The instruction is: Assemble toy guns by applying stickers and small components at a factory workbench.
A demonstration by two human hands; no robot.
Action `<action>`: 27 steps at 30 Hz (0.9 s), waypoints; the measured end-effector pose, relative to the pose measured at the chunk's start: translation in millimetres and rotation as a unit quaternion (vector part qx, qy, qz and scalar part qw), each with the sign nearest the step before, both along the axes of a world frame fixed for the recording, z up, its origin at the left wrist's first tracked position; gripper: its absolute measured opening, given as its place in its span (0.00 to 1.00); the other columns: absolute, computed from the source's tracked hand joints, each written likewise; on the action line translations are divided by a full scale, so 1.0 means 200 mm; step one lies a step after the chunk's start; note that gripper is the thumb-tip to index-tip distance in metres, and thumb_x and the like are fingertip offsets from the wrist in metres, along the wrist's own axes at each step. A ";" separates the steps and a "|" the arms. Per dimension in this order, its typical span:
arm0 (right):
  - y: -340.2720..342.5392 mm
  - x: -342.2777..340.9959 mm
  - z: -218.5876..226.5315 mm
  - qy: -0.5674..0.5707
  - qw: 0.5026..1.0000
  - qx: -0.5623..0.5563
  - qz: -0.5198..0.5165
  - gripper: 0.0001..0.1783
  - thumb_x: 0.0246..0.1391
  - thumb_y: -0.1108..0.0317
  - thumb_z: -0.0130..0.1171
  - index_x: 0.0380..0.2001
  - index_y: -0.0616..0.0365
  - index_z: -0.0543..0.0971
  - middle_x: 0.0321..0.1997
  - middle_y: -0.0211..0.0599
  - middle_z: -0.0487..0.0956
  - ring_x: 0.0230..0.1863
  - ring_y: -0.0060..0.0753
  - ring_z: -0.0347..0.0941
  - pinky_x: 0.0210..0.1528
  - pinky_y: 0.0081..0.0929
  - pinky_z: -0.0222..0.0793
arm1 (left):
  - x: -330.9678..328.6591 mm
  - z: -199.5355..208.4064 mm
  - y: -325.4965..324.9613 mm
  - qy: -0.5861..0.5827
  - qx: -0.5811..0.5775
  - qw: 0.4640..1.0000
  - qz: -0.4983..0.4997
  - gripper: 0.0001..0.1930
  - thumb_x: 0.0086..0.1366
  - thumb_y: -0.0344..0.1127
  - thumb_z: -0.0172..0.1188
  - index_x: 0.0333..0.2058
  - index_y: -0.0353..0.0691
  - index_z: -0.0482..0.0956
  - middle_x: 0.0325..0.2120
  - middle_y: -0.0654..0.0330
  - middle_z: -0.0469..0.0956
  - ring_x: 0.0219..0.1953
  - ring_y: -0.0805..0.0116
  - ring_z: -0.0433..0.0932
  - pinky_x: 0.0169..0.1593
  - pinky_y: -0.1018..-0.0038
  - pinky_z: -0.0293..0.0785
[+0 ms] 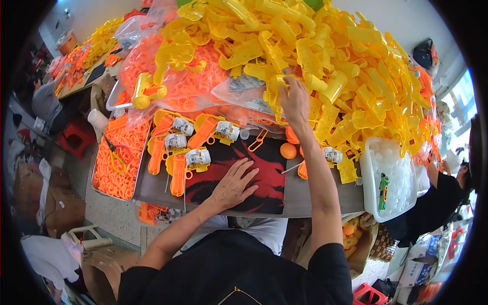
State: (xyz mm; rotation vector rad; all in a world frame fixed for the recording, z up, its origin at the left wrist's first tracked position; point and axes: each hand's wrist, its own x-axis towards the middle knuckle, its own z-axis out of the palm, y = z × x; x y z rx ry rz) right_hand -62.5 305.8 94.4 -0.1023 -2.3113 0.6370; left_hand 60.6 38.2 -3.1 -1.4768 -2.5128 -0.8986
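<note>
My left hand (235, 184) lies flat with fingers spread on a black and red mat (264, 199), holding nothing. My right hand (295, 100) reaches forward into a large heap of yellow translucent plastic toy-gun shells (376, 96). Its fingers are bent onto one yellow toy-gun shell (275, 87) at the near side of the heap; the fingertips are partly hidden. Left of the mat lie several partly assembled toy guns (195, 158) with orange, yellow and whitish parts. An orange loop-shaped part (257, 140) rests at the mat's far edge.
A metal tray (133, 189) of small orange rings stands at left, with yellow-handled scissors (116, 155) on top. At right is a white bin (373, 203) holding clear pieces and a green toy part (383, 192). Behind is a bag of orange parts (188, 76). Another person (432, 198) is at far right.
</note>
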 end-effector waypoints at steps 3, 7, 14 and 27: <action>-0.06 -0.10 -0.03 0.055 0.998 0.042 -0.003 0.17 0.57 0.71 0.62 0.50 0.59 0.79 0.51 0.49 0.80 0.55 0.55 0.74 0.57 0.45 0.71 | -0.01 0.01 0.01 -0.013 0.008 1.000 -0.006 0.27 0.66 0.42 0.64 0.60 0.36 0.73 0.62 0.46 0.66 0.69 0.44 0.61 0.71 0.56 0.62; -0.12 -0.07 -0.08 0.133 0.990 0.030 0.019 0.19 0.53 0.75 0.62 0.50 0.59 0.78 0.53 0.47 0.79 0.55 0.55 0.73 0.59 0.46 0.69 | -0.02 0.03 0.01 -0.046 0.013 0.999 0.010 0.27 0.64 0.38 0.66 0.60 0.38 0.74 0.63 0.48 0.66 0.69 0.45 0.62 0.70 0.56 0.63; 0.43 0.21 -0.10 0.233 0.942 0.065 -0.232 0.19 0.45 0.79 0.60 0.44 0.58 0.76 0.49 0.47 0.75 0.58 0.54 0.69 0.61 0.45 0.64 | -0.02 0.04 0.02 -0.028 0.004 1.000 0.013 0.26 0.65 0.39 0.65 0.59 0.36 0.75 0.62 0.46 0.67 0.69 0.44 0.62 0.70 0.55 0.63; 1.82 0.86 0.28 0.074 0.996 -0.009 -0.050 0.18 0.68 0.62 0.57 0.55 0.58 0.82 0.49 0.36 0.85 0.51 0.25 0.79 0.54 0.28 0.74 | -0.03 0.02 0.09 -0.015 0.057 0.998 -0.023 0.26 0.65 0.41 0.65 0.59 0.38 0.75 0.62 0.47 0.68 0.68 0.45 0.63 0.71 0.56 0.62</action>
